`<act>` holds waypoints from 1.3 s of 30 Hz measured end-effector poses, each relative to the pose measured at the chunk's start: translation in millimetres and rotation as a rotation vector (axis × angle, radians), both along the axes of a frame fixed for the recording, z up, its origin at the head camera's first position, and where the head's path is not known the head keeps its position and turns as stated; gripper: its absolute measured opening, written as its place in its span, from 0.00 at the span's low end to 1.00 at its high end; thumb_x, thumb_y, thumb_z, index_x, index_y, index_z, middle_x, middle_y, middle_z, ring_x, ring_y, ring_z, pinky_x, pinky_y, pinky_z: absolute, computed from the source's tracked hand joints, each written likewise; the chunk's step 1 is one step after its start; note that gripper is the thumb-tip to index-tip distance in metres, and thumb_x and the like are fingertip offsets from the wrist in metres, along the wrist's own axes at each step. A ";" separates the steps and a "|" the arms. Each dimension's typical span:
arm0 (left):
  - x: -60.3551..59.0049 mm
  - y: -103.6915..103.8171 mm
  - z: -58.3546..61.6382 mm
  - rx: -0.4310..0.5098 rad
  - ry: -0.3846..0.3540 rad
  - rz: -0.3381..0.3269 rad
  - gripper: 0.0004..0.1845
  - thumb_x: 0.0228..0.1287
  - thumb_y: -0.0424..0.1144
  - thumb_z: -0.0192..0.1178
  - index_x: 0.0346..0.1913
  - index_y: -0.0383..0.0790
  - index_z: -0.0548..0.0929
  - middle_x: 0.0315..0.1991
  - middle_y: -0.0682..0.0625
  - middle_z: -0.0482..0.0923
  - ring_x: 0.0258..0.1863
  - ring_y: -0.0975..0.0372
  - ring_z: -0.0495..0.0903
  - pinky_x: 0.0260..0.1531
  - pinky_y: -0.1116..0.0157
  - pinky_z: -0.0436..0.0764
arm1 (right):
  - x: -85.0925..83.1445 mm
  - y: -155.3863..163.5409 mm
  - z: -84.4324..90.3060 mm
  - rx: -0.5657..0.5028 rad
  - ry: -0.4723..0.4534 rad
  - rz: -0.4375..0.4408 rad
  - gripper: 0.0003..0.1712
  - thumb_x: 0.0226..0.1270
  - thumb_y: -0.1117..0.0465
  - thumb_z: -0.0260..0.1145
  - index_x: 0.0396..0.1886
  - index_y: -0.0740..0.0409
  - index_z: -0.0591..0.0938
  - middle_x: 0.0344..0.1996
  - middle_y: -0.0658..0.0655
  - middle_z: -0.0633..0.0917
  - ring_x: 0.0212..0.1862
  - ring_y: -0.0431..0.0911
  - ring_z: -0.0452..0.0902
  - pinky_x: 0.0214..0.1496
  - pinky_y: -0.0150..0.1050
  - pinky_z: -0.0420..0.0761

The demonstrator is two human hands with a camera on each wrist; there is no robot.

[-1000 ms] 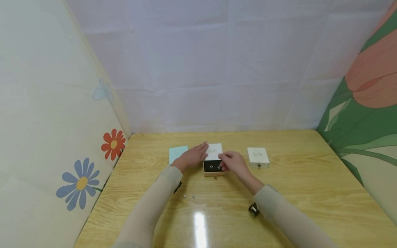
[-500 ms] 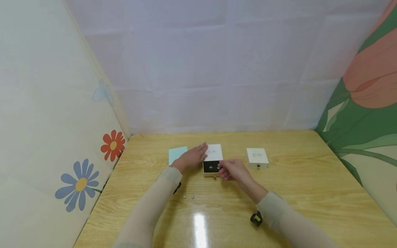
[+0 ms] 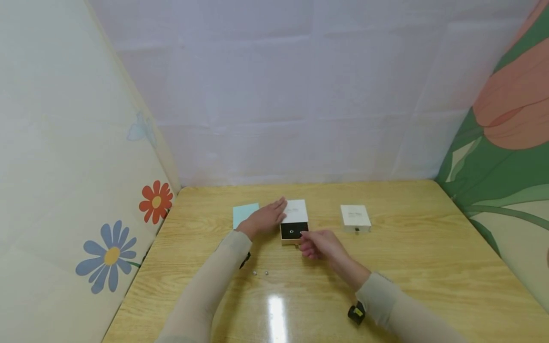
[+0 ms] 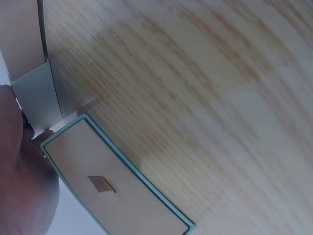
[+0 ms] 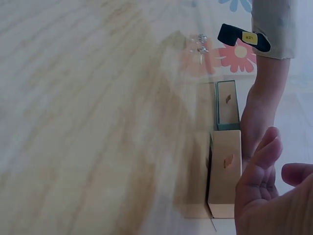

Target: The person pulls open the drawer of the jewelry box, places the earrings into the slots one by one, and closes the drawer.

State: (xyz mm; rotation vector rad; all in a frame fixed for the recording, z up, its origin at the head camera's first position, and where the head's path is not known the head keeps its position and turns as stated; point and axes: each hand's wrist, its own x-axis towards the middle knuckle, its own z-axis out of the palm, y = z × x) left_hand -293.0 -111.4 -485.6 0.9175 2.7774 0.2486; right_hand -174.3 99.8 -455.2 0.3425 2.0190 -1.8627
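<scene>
The left hand (image 3: 263, 219) rests straight-fingered on one open box (image 3: 297, 208), lower centre, the right hand (image 3: 321, 244) curls at its drawer (image 3: 288, 242), grip unclear, with one white box (image 3: 356, 216) right, one teal box (image 3: 246, 214) left, two loose studs (image 3: 255, 273) below.

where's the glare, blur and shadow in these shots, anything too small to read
Head view: a bright glare streak on the table, and lettering on the right-hand white box too small to read; left wrist view: the left hand looks soft-edged; right wrist view: wood grain looks smeared, with a soft shadow beside the larger peach box front.
</scene>
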 end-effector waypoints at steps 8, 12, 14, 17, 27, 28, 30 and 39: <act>-0.5 -0.7 0.0 0.005 0.003 -0.010 0.32 0.85 0.51 0.31 0.82 0.40 0.46 0.83 0.46 0.41 0.81 0.53 0.48 0.79 0.58 0.52 | 7.1 -6.4 -10.0 -0.001 -0.050 -0.002 0.16 0.71 0.61 0.62 0.46 0.71 0.85 0.24 0.56 0.88 0.23 0.41 0.83 0.26 0.30 0.83; -0.6 -0.7 0.2 0.007 0.004 -0.014 0.32 0.85 0.51 0.31 0.82 0.40 0.46 0.83 0.45 0.41 0.81 0.52 0.48 0.79 0.58 0.52 | 9.1 -9.4 -13.8 -0.020 -0.054 -0.005 0.16 0.70 0.61 0.63 0.44 0.72 0.85 0.24 0.56 0.88 0.22 0.41 0.83 0.25 0.30 0.83; -0.5 -0.8 0.3 0.011 0.002 -0.015 0.32 0.85 0.51 0.31 0.82 0.40 0.46 0.83 0.45 0.41 0.81 0.52 0.48 0.79 0.58 0.52 | 9.7 -10.7 -15.5 -0.026 -0.059 -0.005 0.15 0.70 0.61 0.63 0.44 0.71 0.85 0.25 0.57 0.89 0.23 0.41 0.84 0.25 0.30 0.83; -0.3 -1.1 0.0 0.016 -0.003 -0.013 0.32 0.85 0.51 0.31 0.82 0.40 0.47 0.83 0.45 0.41 0.81 0.52 0.48 0.79 0.58 0.52 | 9.9 -12.6 -17.5 -0.027 -0.075 -0.005 0.15 0.70 0.60 0.63 0.44 0.70 0.85 0.27 0.59 0.89 0.24 0.42 0.85 0.25 0.31 0.84; -0.7 -0.9 -0.4 0.006 0.010 -0.021 0.32 0.85 0.51 0.31 0.82 0.39 0.47 0.83 0.45 0.41 0.81 0.53 0.47 0.79 0.58 0.52 | 7.1 -17.7 -21.6 -0.013 -0.131 -0.002 0.16 0.72 0.59 0.63 0.45 0.70 0.84 0.31 0.62 0.90 0.27 0.45 0.88 0.28 0.33 0.86; -0.7 -0.7 -0.2 0.006 0.012 -0.021 0.32 0.85 0.51 0.31 0.82 0.39 0.47 0.83 0.45 0.41 0.81 0.53 0.47 0.79 0.58 0.52 | 6.6 -18.0 -22.1 -0.013 -0.133 -0.003 0.16 0.72 0.59 0.63 0.45 0.70 0.84 0.31 0.62 0.90 0.27 0.45 0.88 0.28 0.33 0.86; -0.6 -0.6 -0.1 -0.002 0.016 -0.024 0.32 0.85 0.51 0.30 0.82 0.39 0.47 0.83 0.45 0.41 0.81 0.53 0.47 0.79 0.58 0.52 | 5.9 -18.4 -22.8 -0.016 -0.135 -0.005 0.16 0.73 0.59 0.62 0.46 0.69 0.84 0.32 0.62 0.90 0.27 0.45 0.88 0.28 0.33 0.86; -0.3 -0.7 -0.3 -0.003 0.026 -0.037 0.32 0.85 0.51 0.31 0.81 0.38 0.47 0.83 0.43 0.43 0.81 0.52 0.48 0.79 0.58 0.52 | 2.9 -21.2 -26.3 -0.021 -0.141 -0.014 0.15 0.75 0.59 0.60 0.47 0.68 0.83 0.32 0.61 0.90 0.28 0.45 0.88 0.28 0.33 0.86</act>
